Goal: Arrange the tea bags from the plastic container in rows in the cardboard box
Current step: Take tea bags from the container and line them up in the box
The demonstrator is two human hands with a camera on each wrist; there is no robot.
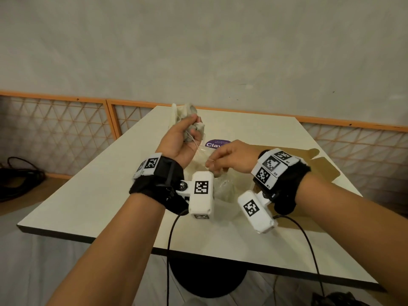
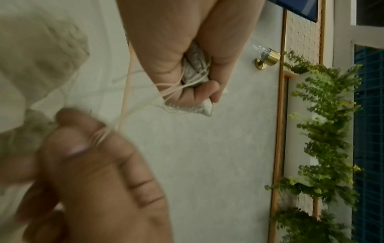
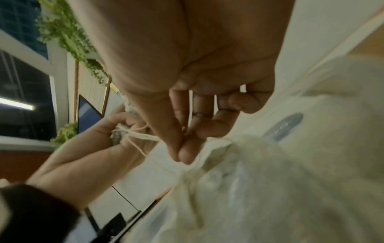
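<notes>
My left hand (image 1: 189, 127) is raised over the table and grips a bunch of grey-white tea bags (image 1: 194, 129), with their thin strings (image 1: 198, 147) trailing down. The same bunch of tea bags (image 2: 196, 65) sits in its fist in the left wrist view. My right hand (image 1: 209, 164) is lower and to the right, pinching those strings (image 3: 143, 136) between thumb and forefinger. Just under both hands lies the translucent plastic container (image 1: 223, 188), soft and crumpled like a bag (image 3: 270, 180). The brown cardboard box (image 1: 320, 171) lies open at the right, mostly behind my right wrist.
The pale table (image 1: 99, 195) carries a round purple sticker (image 1: 215, 144) behind the hands. Its near edge runs across below my forearms. Orange-framed lattice panels (image 1: 55, 133) line the wall, and black cables (image 1: 19, 180) lie on the ledge at far left.
</notes>
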